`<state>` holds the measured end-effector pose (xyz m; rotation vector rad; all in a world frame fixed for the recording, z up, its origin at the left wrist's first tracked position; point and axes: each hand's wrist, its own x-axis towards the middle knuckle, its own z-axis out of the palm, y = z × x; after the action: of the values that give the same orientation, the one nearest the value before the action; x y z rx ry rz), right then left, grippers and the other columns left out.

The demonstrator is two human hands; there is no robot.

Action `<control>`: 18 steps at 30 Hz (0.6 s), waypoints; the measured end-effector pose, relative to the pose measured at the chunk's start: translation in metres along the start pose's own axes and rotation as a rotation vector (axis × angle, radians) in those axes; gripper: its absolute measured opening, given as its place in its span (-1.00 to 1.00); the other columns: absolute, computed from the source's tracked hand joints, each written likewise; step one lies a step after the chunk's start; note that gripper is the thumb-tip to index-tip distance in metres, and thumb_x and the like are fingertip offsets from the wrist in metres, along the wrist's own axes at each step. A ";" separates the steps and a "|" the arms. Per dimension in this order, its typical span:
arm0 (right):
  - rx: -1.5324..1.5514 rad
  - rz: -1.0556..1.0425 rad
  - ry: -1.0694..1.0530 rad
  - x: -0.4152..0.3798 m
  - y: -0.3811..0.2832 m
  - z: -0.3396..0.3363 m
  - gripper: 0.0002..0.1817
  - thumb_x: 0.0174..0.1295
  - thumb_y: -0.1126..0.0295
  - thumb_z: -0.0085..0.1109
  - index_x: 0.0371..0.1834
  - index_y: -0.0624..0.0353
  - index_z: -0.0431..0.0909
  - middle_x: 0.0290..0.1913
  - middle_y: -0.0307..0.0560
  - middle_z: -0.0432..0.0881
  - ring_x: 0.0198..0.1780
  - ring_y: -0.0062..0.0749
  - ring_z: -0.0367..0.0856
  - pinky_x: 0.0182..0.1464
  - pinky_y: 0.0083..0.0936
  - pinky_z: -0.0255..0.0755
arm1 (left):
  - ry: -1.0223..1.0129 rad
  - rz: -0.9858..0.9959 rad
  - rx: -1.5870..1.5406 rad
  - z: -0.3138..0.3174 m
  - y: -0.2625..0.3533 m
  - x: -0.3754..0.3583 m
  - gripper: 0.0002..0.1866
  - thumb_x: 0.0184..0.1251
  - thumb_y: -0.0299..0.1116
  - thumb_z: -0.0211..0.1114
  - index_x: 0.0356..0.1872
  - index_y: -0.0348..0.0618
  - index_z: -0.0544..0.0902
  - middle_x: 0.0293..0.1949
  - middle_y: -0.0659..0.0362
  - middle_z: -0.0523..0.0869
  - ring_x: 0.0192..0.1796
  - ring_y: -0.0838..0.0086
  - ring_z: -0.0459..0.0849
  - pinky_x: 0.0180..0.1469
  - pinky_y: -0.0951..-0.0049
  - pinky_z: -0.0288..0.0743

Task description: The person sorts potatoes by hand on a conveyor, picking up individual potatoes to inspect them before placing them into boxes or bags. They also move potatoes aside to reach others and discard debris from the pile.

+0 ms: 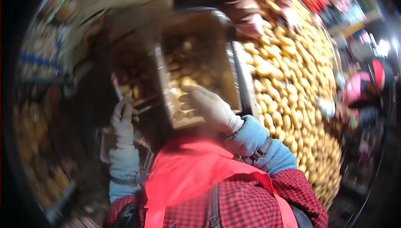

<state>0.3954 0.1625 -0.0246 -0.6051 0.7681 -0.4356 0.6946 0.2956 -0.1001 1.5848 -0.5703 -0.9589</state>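
Observation:
My left hand, in a pale glove, is at the near edge of a dark crate. Its fingers are slightly bent and apart, with nothing visible between them. My right hand, gloved too, reaches over the near part of a second crate with its fingers stretched out and spread. Potatoes lie inside this crate, beyond my fingertips. More potatoes, blurred and in shadow, show in the left crate.
A large heap of potatoes spreads along the right. At its far end a person's gloved hand rests by the heap. Other people are at the far right. More potatoes lie at the left.

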 end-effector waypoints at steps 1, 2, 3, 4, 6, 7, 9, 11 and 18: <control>0.001 -0.036 0.083 -0.017 -0.001 -0.007 -0.50 0.68 0.12 0.05 0.52 0.13 0.45 0.16 -0.13 0.64 0.07 -0.46 0.66 0.05 -0.46 0.59 | -0.111 0.051 -0.020 0.013 -0.004 0.013 -0.69 0.69 -0.32 0.25 0.29 -0.19 0.69 -0.18 0.19 0.78 -0.36 0.63 0.63 -0.32 0.53 0.60; 0.072 -0.046 0.142 -0.031 -0.001 -0.013 -0.49 0.68 0.11 0.06 0.54 0.13 0.42 0.16 -0.13 0.64 0.03 -0.48 0.66 0.02 -0.47 0.59 | -0.215 0.048 0.022 0.032 0.006 0.019 -0.67 0.69 -0.27 0.27 0.26 -0.23 0.69 -0.13 0.18 0.78 -0.30 0.61 0.67 -0.26 0.53 0.64; 0.124 -0.106 0.183 -0.042 0.009 -0.029 -0.48 0.68 0.11 0.06 0.54 0.13 0.42 0.16 -0.12 0.64 0.02 -0.48 0.65 0.02 -0.47 0.59 | -0.269 0.011 0.021 0.061 0.000 0.028 -0.67 0.69 -0.23 0.26 0.25 -0.19 0.70 -0.14 0.21 0.78 -0.30 0.63 0.68 -0.24 0.55 0.63; 0.177 -0.151 0.211 -0.055 0.015 -0.037 -0.48 0.68 0.10 0.06 0.54 0.13 0.41 0.15 -0.12 0.64 0.02 -0.48 0.65 0.02 -0.48 0.60 | -0.303 -0.032 0.030 0.085 0.003 0.027 -0.67 0.69 -0.19 0.26 0.25 -0.15 0.71 -0.16 0.24 0.79 -0.30 0.64 0.69 -0.23 0.57 0.61; 0.133 -0.185 0.302 -0.091 0.012 -0.043 -0.40 0.67 0.07 0.03 0.59 0.22 0.31 0.36 0.06 0.58 0.26 -0.25 0.65 0.25 -0.29 0.59 | -0.525 0.084 0.045 0.118 -0.003 0.034 -0.64 0.71 -0.12 0.23 0.24 -0.14 0.71 -0.04 0.23 0.81 -0.18 0.63 0.74 -0.11 0.57 0.63; 0.162 -0.226 0.353 -0.107 0.015 -0.049 -0.40 0.67 0.07 0.04 0.59 0.22 0.31 0.36 0.07 0.58 0.25 -0.23 0.65 0.24 -0.28 0.60 | -0.576 0.112 0.043 0.141 0.003 0.026 -0.63 0.70 -0.16 0.25 0.26 -0.20 0.69 0.01 0.22 0.80 -0.07 0.61 0.74 0.03 0.54 0.64; 0.214 -0.305 0.443 -0.135 0.022 -0.058 -0.40 0.66 0.07 0.05 0.59 0.21 0.32 0.35 0.07 0.59 0.24 -0.21 0.65 0.24 -0.26 0.60 | -0.698 0.239 0.124 0.179 0.014 0.013 -0.63 0.68 -0.24 0.29 0.29 -0.26 0.67 0.05 0.19 0.79 0.04 0.56 0.73 0.16 0.50 0.62; 0.242 -0.401 0.524 -0.158 0.037 -0.071 -0.40 0.65 0.07 0.07 0.59 0.20 0.33 0.35 0.08 0.59 0.23 -0.18 0.66 0.25 -0.23 0.61 | -0.765 0.315 0.187 0.210 0.018 0.004 -0.67 0.58 -0.37 0.38 0.26 -0.24 0.72 0.12 0.11 0.78 0.14 0.46 0.74 0.24 0.46 0.59; 0.627 -0.689 0.619 -0.237 0.084 -0.107 -0.44 0.68 0.28 0.01 0.64 0.20 0.22 0.38 0.12 0.57 0.27 -0.19 0.66 0.28 -0.29 0.64 | -1.089 0.943 0.443 0.310 0.040 -0.049 -0.60 0.42 -0.44 0.48 0.26 -0.16 0.74 0.13 0.04 0.80 0.20 0.30 0.75 0.30 0.29 0.57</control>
<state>0.1746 0.3225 -0.0188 -0.1078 0.9279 -1.4840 0.4179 0.1494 -0.0561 0.7838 -2.1626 -0.8868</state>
